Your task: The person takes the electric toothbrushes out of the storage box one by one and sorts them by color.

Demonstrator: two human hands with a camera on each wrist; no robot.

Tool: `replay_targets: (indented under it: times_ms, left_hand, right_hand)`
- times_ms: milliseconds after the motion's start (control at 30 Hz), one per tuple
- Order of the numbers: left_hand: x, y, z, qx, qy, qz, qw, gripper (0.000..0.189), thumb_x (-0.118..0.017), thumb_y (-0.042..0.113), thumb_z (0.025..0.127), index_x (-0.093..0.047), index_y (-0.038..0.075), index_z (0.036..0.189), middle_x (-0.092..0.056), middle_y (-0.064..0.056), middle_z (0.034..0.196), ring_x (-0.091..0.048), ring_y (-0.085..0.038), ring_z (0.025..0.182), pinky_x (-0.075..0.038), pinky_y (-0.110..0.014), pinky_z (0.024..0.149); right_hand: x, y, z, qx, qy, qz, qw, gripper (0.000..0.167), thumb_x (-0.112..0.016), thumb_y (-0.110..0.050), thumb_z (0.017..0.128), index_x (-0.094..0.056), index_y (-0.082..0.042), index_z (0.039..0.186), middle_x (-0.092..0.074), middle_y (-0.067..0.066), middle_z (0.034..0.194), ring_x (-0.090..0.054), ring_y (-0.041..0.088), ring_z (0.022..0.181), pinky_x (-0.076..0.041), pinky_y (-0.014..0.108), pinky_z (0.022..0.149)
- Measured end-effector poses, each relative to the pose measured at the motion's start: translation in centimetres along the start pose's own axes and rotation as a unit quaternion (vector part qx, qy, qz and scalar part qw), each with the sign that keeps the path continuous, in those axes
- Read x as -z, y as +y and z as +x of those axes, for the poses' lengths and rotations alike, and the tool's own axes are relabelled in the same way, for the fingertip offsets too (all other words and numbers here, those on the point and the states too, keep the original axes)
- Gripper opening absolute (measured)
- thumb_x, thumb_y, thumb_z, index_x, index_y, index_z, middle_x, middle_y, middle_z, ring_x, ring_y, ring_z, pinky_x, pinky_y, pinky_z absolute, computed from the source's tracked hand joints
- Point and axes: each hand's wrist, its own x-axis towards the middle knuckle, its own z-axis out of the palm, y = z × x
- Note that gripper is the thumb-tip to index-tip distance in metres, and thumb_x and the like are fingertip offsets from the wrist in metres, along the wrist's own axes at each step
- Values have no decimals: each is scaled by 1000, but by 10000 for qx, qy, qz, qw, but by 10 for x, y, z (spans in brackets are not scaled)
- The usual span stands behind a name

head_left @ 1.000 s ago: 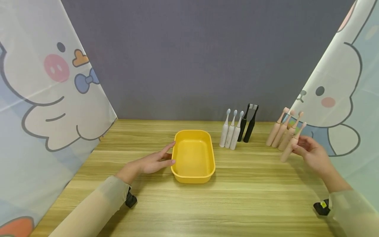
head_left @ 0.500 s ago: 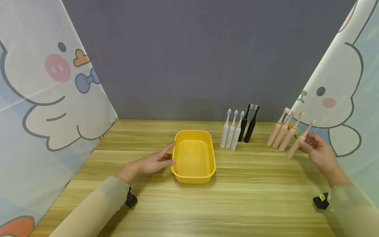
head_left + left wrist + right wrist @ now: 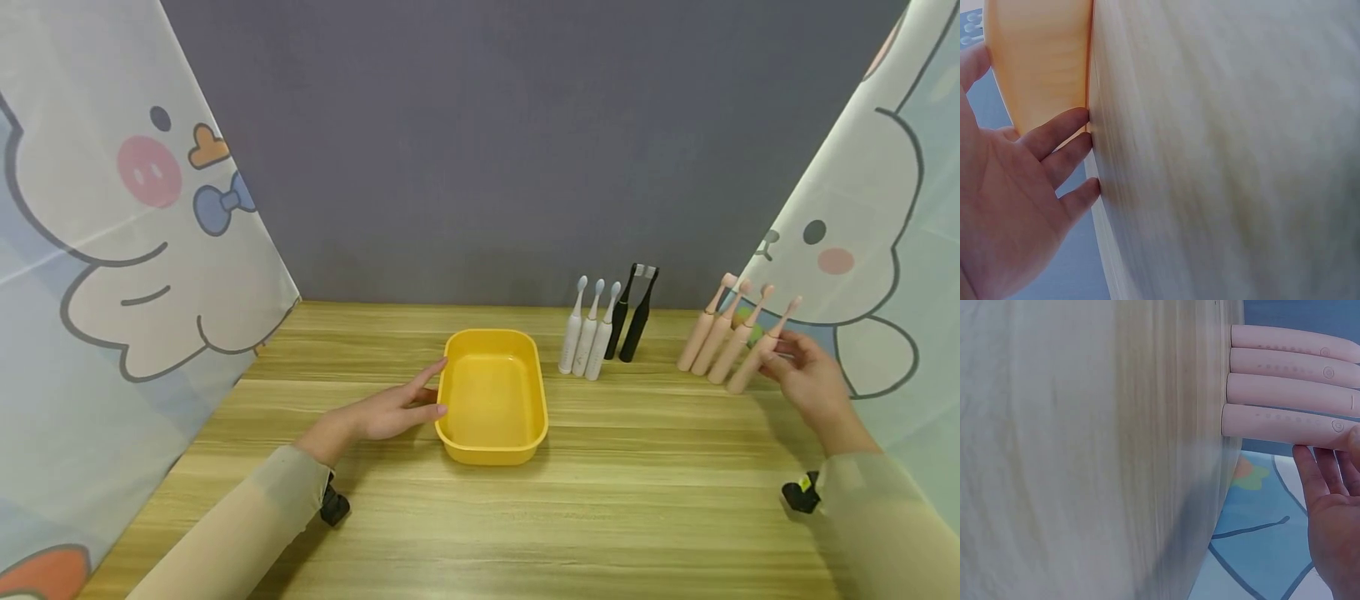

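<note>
My left hand rests at the left side of a yellow plastic bin, fingers and thumb spread along its wall. In the left wrist view the fingers lie low against the bin's outer wall, with fingertips at the tabletop. Over on the right, my right hand pinches the front pink electric toothbrush between thumb and fingers. That toothbrush stands upright at the near end of a row with three other pink electric toothbrushes. The right wrist view shows its base at the table surface.
Three white electric toothbrushes stand upright between the bin and the pink row. Behind them are two black ones. A grey wall rises at the table's back edge, and printed cloth sheets flank both sides.
My right hand has moved the front pink toothbrush back and right, then down into line beside the other pink ones. The left hand and bin have kept their places.
</note>
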Motion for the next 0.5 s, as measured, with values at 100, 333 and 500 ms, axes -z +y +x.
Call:
replay_targets:
  times_ms: [100, 333, 500]
  left_hand:
    - [0, 0, 0, -42, -4, -15, 10000, 92, -54, 57, 113, 2, 28, 179, -53, -18, 167, -51, -39, 155, -34, -68, 130]
    - [1, 0, -1, -31, -12, -10, 10000, 91, -54, 57, 113, 2, 29, 179, -53, -18, 167, -51, -39, 156, -34, -67, 130]
    - [0, -1, -1, 4, -9, 8, 10000, 91, -54, 58, 112, 2, 30, 178, -53, -18, 167, -50, -39, 156, -34, -67, 130]
  right_hand:
    - [-1, -1, 2, -31, 28, -80, 10000, 60, -53, -14, 116, -30, 19, 161, -57, 0, 125, -54, -24, 90, -58, 7, 77]
    - [-2, -2, 3, 34, 9, 81, 10000, 61, -53, -14, 116, -29, 19, 161, -53, -20, 117, -54, -26, 91, -57, 6, 78]
    - [-2, 1, 3, 56, -17, 194, 9998, 61, -52, -14, 116, -28, 20, 160, -48, -29, 113, -55, -26, 92, -57, 6, 79]
